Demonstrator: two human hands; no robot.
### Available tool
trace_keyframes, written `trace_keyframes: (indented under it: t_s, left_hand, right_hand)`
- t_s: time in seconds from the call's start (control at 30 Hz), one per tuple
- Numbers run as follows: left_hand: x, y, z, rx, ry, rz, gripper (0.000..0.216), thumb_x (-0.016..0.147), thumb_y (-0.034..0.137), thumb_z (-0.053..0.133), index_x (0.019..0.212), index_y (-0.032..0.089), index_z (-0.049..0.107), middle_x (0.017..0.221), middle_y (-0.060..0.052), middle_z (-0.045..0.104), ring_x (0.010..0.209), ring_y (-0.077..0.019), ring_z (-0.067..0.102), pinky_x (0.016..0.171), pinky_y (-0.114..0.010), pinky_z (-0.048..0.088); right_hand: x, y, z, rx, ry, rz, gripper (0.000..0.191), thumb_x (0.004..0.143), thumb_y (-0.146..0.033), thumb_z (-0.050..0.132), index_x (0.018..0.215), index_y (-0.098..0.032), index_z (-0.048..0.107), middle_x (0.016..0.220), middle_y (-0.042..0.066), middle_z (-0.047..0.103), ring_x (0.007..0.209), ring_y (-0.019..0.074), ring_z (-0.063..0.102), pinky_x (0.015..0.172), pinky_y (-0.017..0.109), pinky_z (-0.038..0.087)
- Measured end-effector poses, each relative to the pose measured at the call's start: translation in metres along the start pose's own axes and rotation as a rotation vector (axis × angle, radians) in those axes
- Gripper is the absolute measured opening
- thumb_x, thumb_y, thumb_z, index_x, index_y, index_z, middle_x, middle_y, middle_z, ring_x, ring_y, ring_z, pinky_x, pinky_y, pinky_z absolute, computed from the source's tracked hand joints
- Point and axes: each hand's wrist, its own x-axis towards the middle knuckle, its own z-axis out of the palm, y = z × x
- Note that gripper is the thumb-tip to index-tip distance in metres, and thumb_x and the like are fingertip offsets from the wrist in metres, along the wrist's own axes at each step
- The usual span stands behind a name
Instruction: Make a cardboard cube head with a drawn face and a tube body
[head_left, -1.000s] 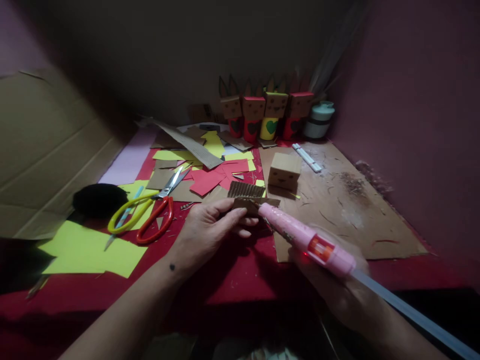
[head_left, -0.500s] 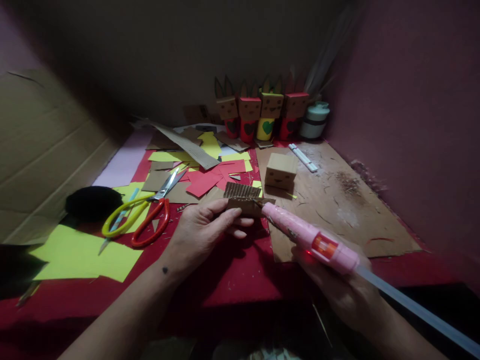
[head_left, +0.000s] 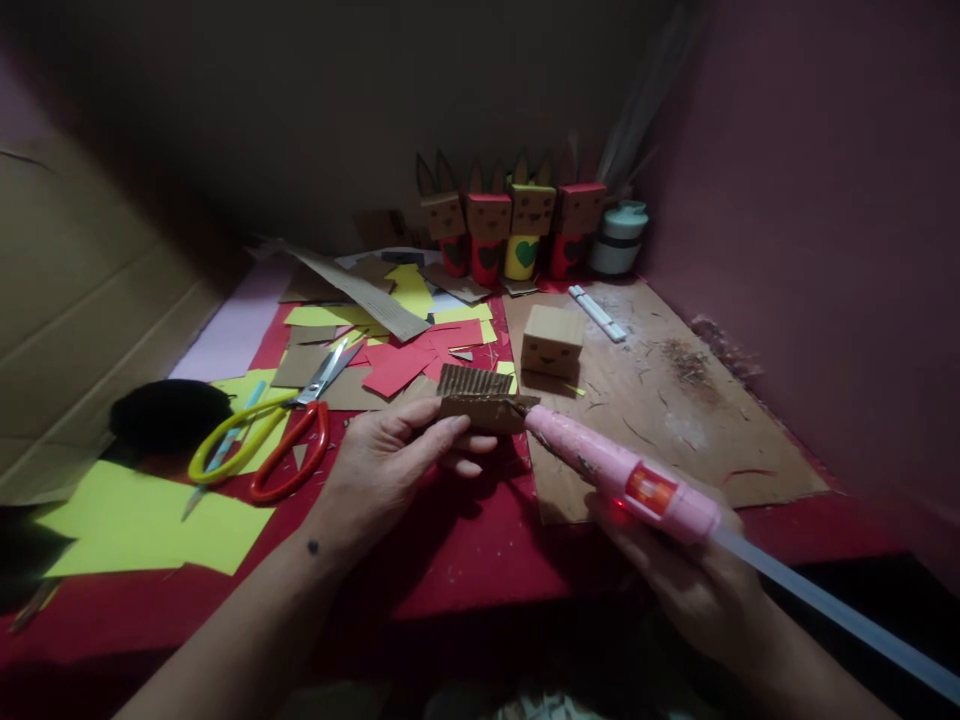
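My left hand (head_left: 390,465) pinches a folded piece of corrugated cardboard (head_left: 480,398) above the red table cover. My right hand (head_left: 686,580) grips a pink glue gun (head_left: 622,480) with a clear glue stick (head_left: 840,620) trailing from its back. The gun's nozzle touches the right end of the cardboard piece. A small cardboard cube with a drawn face (head_left: 551,340) sits just beyond, on a brown cardboard mat (head_left: 675,420).
Scissors with yellow and orange handles (head_left: 262,435) lie left of my left hand among red, yellow and brown paper scraps (head_left: 397,340). Several cardboard figures (head_left: 510,215) and a small jar (head_left: 619,238) stand at the back wall. A large cardboard sheet (head_left: 82,320) leans at left.
The view has drifted slightly, so everything sits a little further left. Both hands keep the same hold, with the glue gun nozzle staying at the cardboard piece.
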Motion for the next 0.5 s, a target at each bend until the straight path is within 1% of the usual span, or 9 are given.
trace_keyframes:
  t_s: [0.03, 0.1, 0.17, 0.23, 0.4, 0.5]
  left_hand:
    - [-0.0001, 0.0003, -0.0001, 0.001, 0.005, -0.003, 0.014, 0.085, 0.024, 0.074, 0.096, 0.02, 0.082, 0.079, -0.005, 0.082, 0.076, -0.0196, 0.079, 0.064, -0.021, 0.064]
    - [0.0, 0.0006, -0.0008, 0.007, 0.011, -0.004, 0.014, 0.085, 0.025, 0.074, 0.096, 0.02, 0.082, 0.077, -0.004, 0.082, 0.07, -0.0181, 0.078, 0.062, -0.02, 0.063]
    - [0.0005, -0.0002, -0.0021, 0.015, 0.004, 0.006, 0.013, 0.085, 0.026, 0.075, 0.096, 0.022, 0.082, 0.077, -0.004, 0.082, 0.063, -0.0158, 0.076, 0.059, -0.02, 0.062]
    - [0.0011, -0.0021, -0.0035, 0.029, -0.004, 0.012, 0.014, 0.085, 0.027, 0.075, 0.096, 0.022, 0.083, 0.079, -0.004, 0.082, 0.06, -0.0144, 0.074, 0.058, -0.019, 0.062]
    - [0.0016, -0.0045, -0.0036, 0.044, 0.011, 0.038, 0.016, 0.085, 0.029, 0.075, 0.098, 0.022, 0.082, 0.08, -0.005, 0.083, 0.06, -0.0148, 0.074, 0.058, -0.018, 0.061]
    - [0.0009, -0.0019, -0.0024, 0.071, 0.039, 0.013, 0.015, 0.085, 0.027, 0.075, 0.097, 0.021, 0.082, 0.081, -0.005, 0.083, 0.061, -0.0153, 0.074, 0.06, -0.02, 0.062]
  right_hand:
    - [-0.0008, 0.001, -0.0002, 0.021, -0.011, 0.016, 0.028, 0.098, -0.031, 0.053, 0.119, -0.026, 0.071, 0.086, 0.009, 0.075, 0.078, 0.0289, 0.074, 0.07, 0.039, 0.063]
    - [-0.0023, 0.0031, -0.0005, 0.049, -0.02, 0.039, 0.022, 0.097, -0.029, 0.054, 0.108, -0.024, 0.073, 0.08, 0.008, 0.073, 0.071, 0.027, 0.071, 0.064, 0.037, 0.062]
    - [-0.0037, 0.0048, -0.0005, 0.047, 0.019, 0.024, 0.014, 0.094, -0.026, 0.057, 0.093, -0.024, 0.071, 0.072, 0.006, 0.069, 0.061, 0.0239, 0.067, 0.055, 0.035, 0.058]
    - [-0.0048, 0.0063, -0.0001, 0.043, 0.058, 0.008, 0.01, 0.091, -0.021, 0.06, 0.085, -0.024, 0.068, 0.068, 0.004, 0.068, 0.055, 0.022, 0.064, 0.049, 0.034, 0.053]
    - [-0.0076, 0.0095, 0.0009, 0.016, 0.101, -0.006, 0.009, 0.088, -0.018, 0.062, 0.085, -0.025, 0.067, 0.069, 0.003, 0.067, 0.055, 0.0217, 0.063, 0.048, 0.034, 0.052]
    - [-0.0082, 0.0092, -0.0004, 0.004, 0.084, 0.004, 0.011, 0.09, -0.02, 0.062, 0.088, -0.026, 0.07, 0.07, 0.003, 0.067, 0.057, 0.0229, 0.064, 0.05, 0.035, 0.055]
